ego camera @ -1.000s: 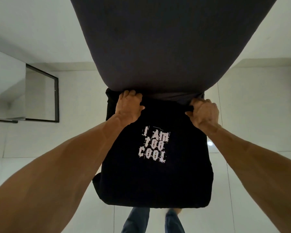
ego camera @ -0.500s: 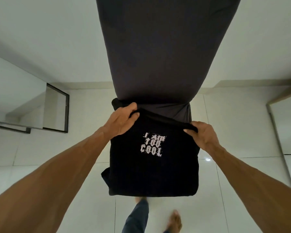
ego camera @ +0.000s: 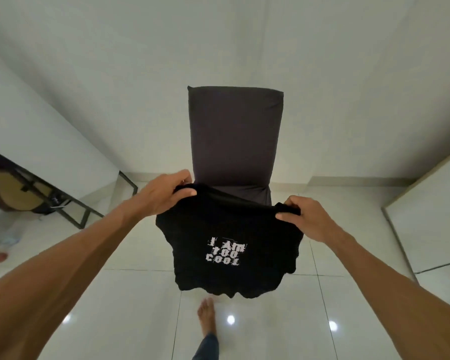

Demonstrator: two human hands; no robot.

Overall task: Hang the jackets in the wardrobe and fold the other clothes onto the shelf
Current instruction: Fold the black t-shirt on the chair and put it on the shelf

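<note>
A black T-shirt (ego camera: 226, 276) with white lettering "I AM TOO COOL" hangs in the air in front of me, folded over at its top edge. My left hand (ego camera: 164, 193) grips its upper left corner and my right hand (ego camera: 304, 219) pinches its upper right corner. The shirt's lower edge dangles free above the floor, clear of the chair behind it.
A chair in a dark grey cover (ego camera: 234, 136) stands just behind the shirt against the white wall. A black metal frame (ego camera: 83, 214) and a guitar-like object (ego camera: 8, 190) sit at the left. A pale panel (ego camera: 426, 216) stands at the right. My bare foot (ego camera: 207, 318) is on the glossy tiles.
I have stepped back from the chair and lifted the shirt off its seat. The chair now looks smaller and farther, and the shirt hangs free between my hands.
</note>
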